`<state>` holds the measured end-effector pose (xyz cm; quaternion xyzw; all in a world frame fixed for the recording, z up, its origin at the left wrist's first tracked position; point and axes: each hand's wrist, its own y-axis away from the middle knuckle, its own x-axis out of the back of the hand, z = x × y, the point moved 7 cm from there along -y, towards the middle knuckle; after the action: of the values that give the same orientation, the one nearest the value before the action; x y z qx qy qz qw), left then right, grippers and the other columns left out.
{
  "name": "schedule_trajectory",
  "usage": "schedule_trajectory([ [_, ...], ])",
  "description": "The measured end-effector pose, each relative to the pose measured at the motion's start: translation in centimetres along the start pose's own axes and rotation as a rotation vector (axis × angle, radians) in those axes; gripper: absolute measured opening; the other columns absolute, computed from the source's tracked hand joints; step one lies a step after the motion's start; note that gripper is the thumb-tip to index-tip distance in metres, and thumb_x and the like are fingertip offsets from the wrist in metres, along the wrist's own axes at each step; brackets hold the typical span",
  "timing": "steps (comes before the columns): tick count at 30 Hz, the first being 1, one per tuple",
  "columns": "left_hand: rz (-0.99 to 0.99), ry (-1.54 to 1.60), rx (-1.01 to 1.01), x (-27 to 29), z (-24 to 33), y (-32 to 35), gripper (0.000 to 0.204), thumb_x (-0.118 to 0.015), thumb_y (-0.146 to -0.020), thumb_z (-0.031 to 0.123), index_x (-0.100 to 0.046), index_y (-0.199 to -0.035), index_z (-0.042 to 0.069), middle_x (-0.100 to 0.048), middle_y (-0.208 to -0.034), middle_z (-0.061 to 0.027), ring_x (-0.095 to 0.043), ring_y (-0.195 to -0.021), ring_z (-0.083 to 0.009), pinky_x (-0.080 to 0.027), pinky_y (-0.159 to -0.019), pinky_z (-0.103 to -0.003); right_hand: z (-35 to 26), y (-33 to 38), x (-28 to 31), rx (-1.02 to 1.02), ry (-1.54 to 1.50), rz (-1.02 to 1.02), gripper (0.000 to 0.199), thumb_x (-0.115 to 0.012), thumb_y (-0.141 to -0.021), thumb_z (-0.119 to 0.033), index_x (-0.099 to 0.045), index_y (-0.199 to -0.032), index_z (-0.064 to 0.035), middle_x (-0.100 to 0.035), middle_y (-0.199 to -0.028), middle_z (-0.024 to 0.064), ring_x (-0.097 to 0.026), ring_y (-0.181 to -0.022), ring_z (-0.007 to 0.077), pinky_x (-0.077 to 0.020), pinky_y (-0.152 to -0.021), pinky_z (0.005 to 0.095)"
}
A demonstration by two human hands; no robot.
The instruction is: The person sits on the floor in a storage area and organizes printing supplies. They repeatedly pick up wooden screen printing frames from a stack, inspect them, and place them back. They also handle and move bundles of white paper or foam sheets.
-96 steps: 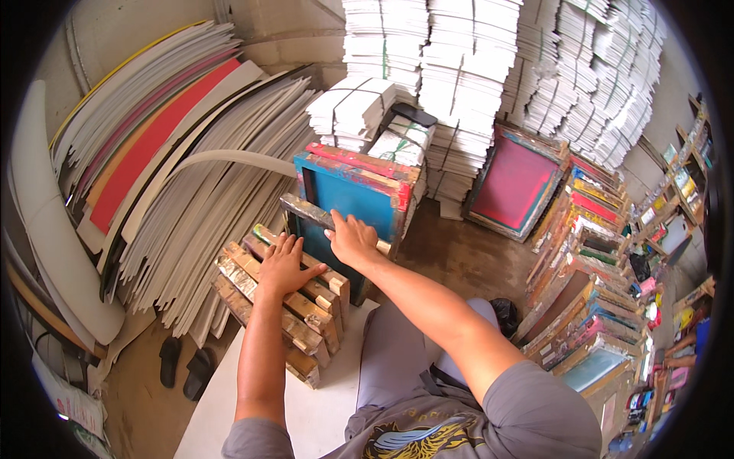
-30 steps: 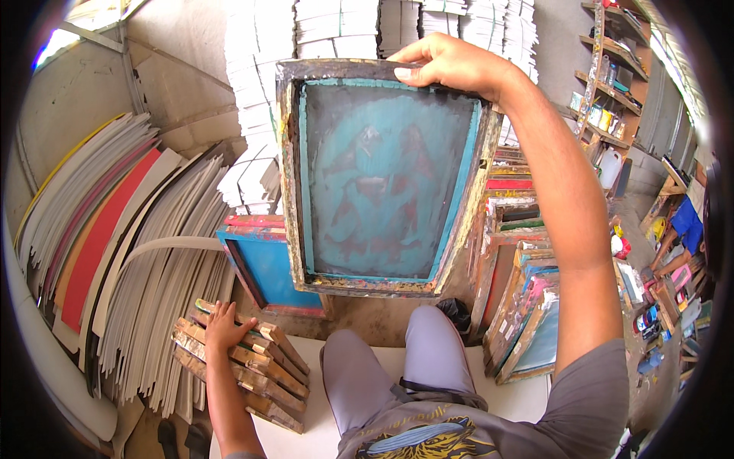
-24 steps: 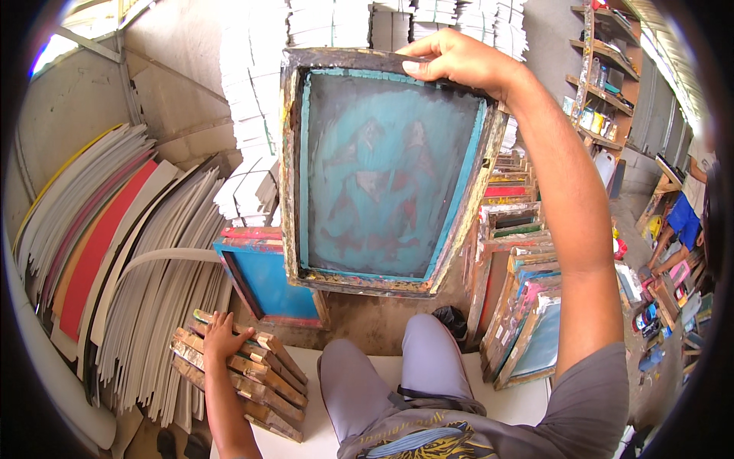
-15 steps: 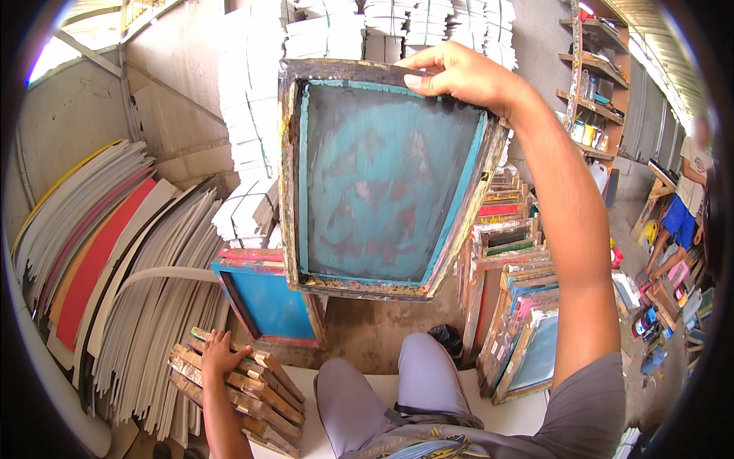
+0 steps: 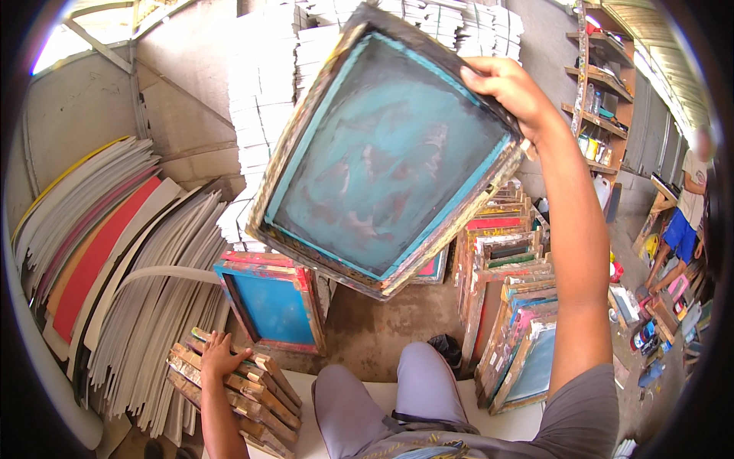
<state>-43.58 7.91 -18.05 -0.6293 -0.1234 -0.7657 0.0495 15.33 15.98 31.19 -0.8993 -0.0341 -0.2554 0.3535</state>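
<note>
My right hand (image 5: 511, 96) is closed on the upper right edge of a screen printing frame (image 5: 375, 161), its thumb on the near face. The frame has a paint-stained wooden border, a dark mesh with a smeared teal middle, and teal strips along the inner edge. It hangs tilted in the air before me. At the lower left my left hand (image 5: 219, 356) lies with fingers apart on top of a row of upright wooden frames (image 5: 248, 394). Their far sides are hidden.
A blue-meshed frame (image 5: 274, 306) leans on the floor ahead. Many more frames (image 5: 516, 329) stand in a row to the right. Bent sheets (image 5: 153, 306) fill the left side, with white bundled stacks (image 5: 264, 92) behind. Shelves (image 5: 600, 84) and another person (image 5: 680, 222) are farther right.
My right hand has moved right and slightly down, and the screen printing frame has turned clockwise, its upper left corner rising. My left hand has stayed on the upright frames.
</note>
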Motion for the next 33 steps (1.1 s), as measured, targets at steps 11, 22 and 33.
schedule_trajectory([
  [11, -0.005, 0.032, -0.007, -0.4, 0.2, -0.3, 0.105, -0.065, -0.083, 0.079, -0.048, -0.156, 0.006, -0.04, -0.166, -0.0147, -0.021, -0.161, -0.0327, -0.02, -0.129, -0.05, 8.1, 5.5, 4.6, -0.041, -0.367, 0.23, 0.033, -0.06, -0.108, -0.022, -0.066, -0.131, 0.0011, -0.071, -0.119, 0.0009, -0.062, -0.109, 0.0093, -0.0456, -0.1, 0.0267],
  [22, -0.002, 0.015, -0.046, -0.6, 0.0, -0.6, 0.11, -0.06, -0.082, 0.085, -0.048, -0.155, 0.004, -0.039, -0.165, -0.0209, -0.023, -0.159, -0.0357, -0.021, -0.129, -0.049, 16.1, 11.1, 3.5, -0.035, -0.677, 0.45, 0.03, -0.062, -0.107, -0.026, -0.068, -0.127, -0.004, -0.071, -0.12, 0.0027, -0.064, -0.111, 0.0137, -0.0471, -0.101, 0.0312],
  [33, 0.0, 0.029, -0.021, -1.1, -0.7, -0.7, 0.105, -0.062, -0.082, 0.083, -0.051, -0.154, 0.007, -0.041, -0.165, -0.0131, -0.022, -0.16, -0.0331, -0.021, -0.128, -0.051, 18.5, 14.5, -1.0, -0.05, -0.843, 0.624, 0.036, -0.069, -0.103, -0.031, -0.069, -0.126, -0.0036, -0.07, -0.126, 0.003, -0.063, -0.115, 0.0163, -0.047, -0.102, 0.0344],
])
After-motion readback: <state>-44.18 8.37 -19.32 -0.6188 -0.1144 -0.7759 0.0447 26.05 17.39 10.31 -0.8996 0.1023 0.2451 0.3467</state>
